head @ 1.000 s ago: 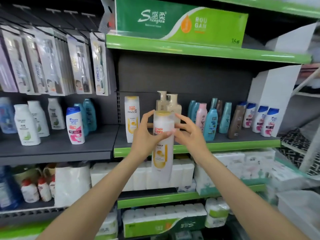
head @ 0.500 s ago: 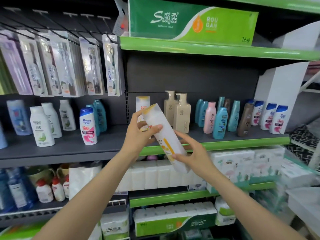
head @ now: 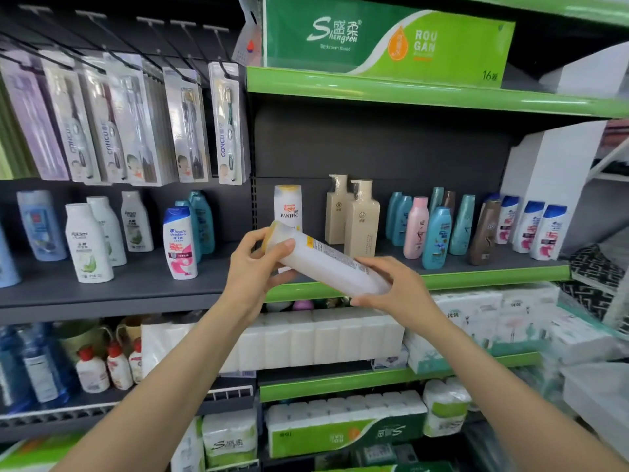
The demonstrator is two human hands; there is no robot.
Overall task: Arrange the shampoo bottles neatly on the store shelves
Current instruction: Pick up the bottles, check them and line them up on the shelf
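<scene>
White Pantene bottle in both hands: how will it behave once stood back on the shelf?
The white bottle looks tall and narrow, so it probably tips easily. Its smooth plastic is likely a bit slippery; left hand and right hand both grip it. Probably rigid.

Bright, even light falls from above and in front, store light by the look of it. It gleams in long white streaks along the glossy green metal shelf edge (head: 425,93) near the top, and glints on the clear plastic toothbrush packs (head: 136,120) hanging at upper left. Under that shelf the dark grey back panel (head: 374,141) sits in soft shadow. The middle is fairly sharp (the print on the upright white shampoo bottle with yellow cap (head: 288,207) reads clearly). Toward the right and lower edges things smear and bend, the wrapped white tissue packs (head: 510,318) blurred, the shelf lines bowed by the wide lens.
</scene>
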